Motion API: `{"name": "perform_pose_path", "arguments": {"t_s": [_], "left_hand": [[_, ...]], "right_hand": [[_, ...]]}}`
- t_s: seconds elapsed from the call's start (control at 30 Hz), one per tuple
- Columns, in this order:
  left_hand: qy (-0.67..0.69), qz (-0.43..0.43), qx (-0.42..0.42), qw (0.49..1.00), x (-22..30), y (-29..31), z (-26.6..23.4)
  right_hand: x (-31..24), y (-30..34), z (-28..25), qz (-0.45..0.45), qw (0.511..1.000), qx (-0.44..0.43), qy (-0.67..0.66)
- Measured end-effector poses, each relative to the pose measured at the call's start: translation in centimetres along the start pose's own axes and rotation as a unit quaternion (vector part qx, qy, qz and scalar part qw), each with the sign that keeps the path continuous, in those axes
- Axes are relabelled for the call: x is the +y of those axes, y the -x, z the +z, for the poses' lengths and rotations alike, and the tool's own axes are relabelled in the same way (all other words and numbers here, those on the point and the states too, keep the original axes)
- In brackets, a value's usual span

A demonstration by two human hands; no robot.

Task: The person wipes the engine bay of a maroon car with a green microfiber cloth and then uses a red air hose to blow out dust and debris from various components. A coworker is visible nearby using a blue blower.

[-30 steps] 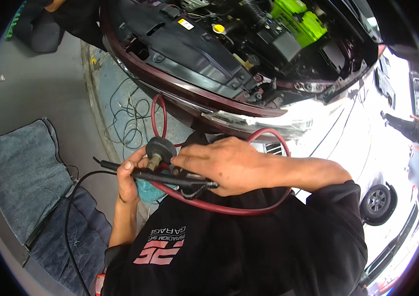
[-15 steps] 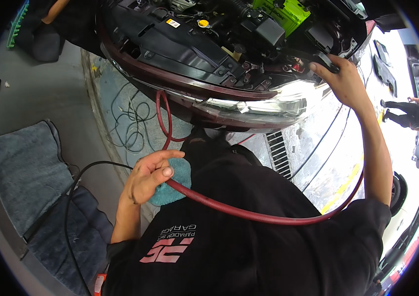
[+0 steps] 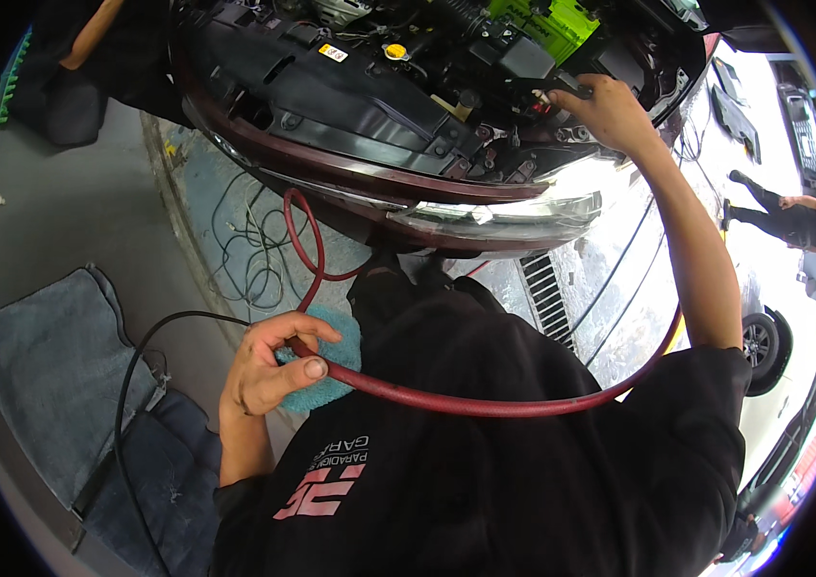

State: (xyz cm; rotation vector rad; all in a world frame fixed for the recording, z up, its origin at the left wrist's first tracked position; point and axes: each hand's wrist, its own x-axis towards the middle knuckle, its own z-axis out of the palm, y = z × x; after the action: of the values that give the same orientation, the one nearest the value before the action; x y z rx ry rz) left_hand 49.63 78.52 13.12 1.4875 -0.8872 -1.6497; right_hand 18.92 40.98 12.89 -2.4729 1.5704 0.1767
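Note:
My left hand (image 3: 269, 363) is closed loosely round a red hose (image 3: 466, 404), thumb and fingers curled about it. A teal fuzzy cloth (image 3: 328, 385) shows behind those fingers, seemingly held in the same hand. The hose sags across my front and passes out of sight behind my right forearm. My right hand (image 3: 610, 113) reaches into the open engine bay (image 3: 379, 115), gripping a small black tool (image 3: 571, 87); its exact kind is hard to make out. That tool's front end is close to the parts behind the headlight (image 3: 523, 213).
Grey mats (image 3: 57, 361) lie at the left beside a black cable (image 3: 129, 385). Coiled cables and hose rest on the floor beneath the bumper (image 3: 331, 173). A floor grate (image 3: 547, 293) is right of my feet. Another person's arm (image 3: 93, 37) shows at upper left; someone else (image 3: 783, 216) is far right.
My right hand has moved left and farther into the engine bay with the black tool. My left hand has shifted slightly down and left, carrying hose and cloth along.

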Motion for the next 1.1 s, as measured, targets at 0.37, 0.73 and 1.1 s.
{"name": "perform_pose_path", "arguments": {"t_s": [0.37,0.73,1.1], "left_hand": [[-0.013,-0.009,-0.026,1.0,1.0,-2.9,-6.0],[-0.032,-0.013,-0.049,0.998,1.9,-4.6,-8.2],[-0.037,0.001,-0.057,0.998,1.9,-5.2,-7.9]], "right_hand": [[0.1,-1.0,1.8,0.052,0.997,-0.049,0.038],[-0.5,-1.2,3.4,0.089,0.994,-0.056,0.036],[0.9,0.9,-0.1,0.086,0.993,-0.058,0.058]]}}
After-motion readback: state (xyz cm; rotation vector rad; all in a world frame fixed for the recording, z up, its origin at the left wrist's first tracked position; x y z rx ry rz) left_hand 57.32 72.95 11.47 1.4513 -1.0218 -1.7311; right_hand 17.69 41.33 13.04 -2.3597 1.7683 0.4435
